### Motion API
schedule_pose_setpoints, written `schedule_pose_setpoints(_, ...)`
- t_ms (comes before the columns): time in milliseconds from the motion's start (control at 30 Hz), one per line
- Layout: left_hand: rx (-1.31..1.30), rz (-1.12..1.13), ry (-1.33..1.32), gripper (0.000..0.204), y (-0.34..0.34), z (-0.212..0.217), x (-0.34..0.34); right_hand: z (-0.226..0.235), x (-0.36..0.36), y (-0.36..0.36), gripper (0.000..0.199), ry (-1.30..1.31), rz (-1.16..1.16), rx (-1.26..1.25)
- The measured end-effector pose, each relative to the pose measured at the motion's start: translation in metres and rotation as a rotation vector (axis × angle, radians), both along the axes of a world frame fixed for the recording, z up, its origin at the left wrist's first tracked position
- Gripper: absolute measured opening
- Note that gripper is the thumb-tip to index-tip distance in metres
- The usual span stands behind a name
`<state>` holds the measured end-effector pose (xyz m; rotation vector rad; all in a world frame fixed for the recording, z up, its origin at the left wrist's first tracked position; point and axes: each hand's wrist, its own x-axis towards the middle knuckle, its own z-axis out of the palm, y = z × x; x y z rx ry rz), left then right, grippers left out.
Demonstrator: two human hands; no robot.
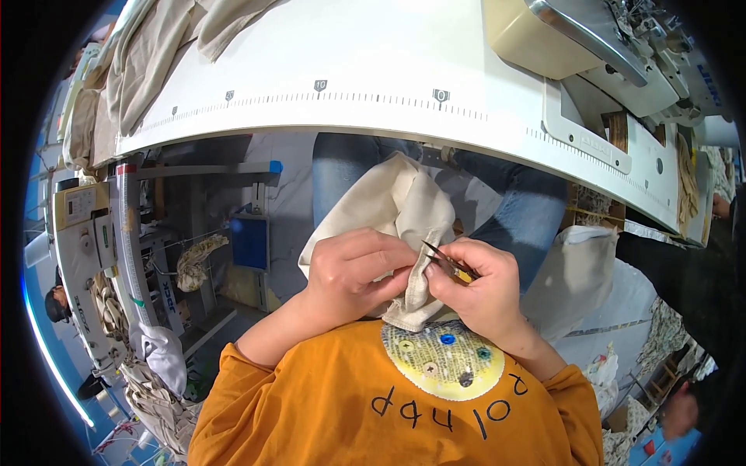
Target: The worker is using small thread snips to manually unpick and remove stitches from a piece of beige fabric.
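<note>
A beige cloth garment piece (pixel 388 202) lies over my lap, its thick seamed edge running up toward my chest. My left hand (pixel 357 268) is closed, pinching the cloth beside that edge. In my right hand (pixel 482 283) are small dark thread snips (pixel 437 252), their pointed blades slightly apart and touching or just over the seamed edge. The fingers of that hand also press against the cloth's right side. Part of the snips is hidden by my fingers, and so are my left fingertips.
Ahead runs a white sewing table (pixel 373 70) with a printed ruler along its edge. The sewing machine (pixel 590 46) stands at the right end. Beige cloth (pixel 155 54) is heaped at the far left. More fabric (pixel 575 272) hangs to my right. A person's dark sleeve (pixel 668 287) shows beyond.
</note>
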<state>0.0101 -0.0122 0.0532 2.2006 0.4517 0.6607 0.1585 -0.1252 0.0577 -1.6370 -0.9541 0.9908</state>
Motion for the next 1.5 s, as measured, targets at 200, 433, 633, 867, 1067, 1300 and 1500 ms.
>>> schedule_pose_setpoints(200, 0.169, 0.028, -0.077, 0.019, -0.001, -0.001, 0.001, -0.001, -0.004, 0.002, 0.020, -0.092, -0.017, 0.089)
schedule_pose_setpoints(433, 0.203, 0.124, -0.141, 0.019, 0.001, -0.001, 0.002, 0.000, 0.000, -0.001, 0.020, -0.200, -0.073, 0.185)
schedule_pose_setpoints(633, 0.166, 0.088, -0.185, 0.019, 0.001, -0.001, 0.002, 0.007, 0.001, -0.002, 0.015, 0.073, -0.106, 0.061)
schedule_pose_setpoints(867, 0.182, -0.028, -0.221, 0.020, 0.001, -0.002, 0.005, 0.004, 0.006, 0.003, 0.011, 0.840, -0.014, -0.278)
schedule_pose_setpoints(1067, 0.197, 0.013, -0.237, 0.019, 0.002, -0.001, 0.005, 0.002, -0.003, -0.006, 0.009, 0.508, -0.179, -0.014)
schedule_pose_setpoints(1300, -0.454, 0.018, 0.020, 0.014, -0.001, 0.001, 0.002, -0.001, 0.003, -0.006, 0.011, 0.190, -0.075, 0.144)
schedule_pose_setpoints(1500, -1.298, -0.081, 0.178, 0.014, 0.002, 0.001, -0.001, -0.002, 0.003, -0.005, 0.010, -0.008, 0.012, 0.227)
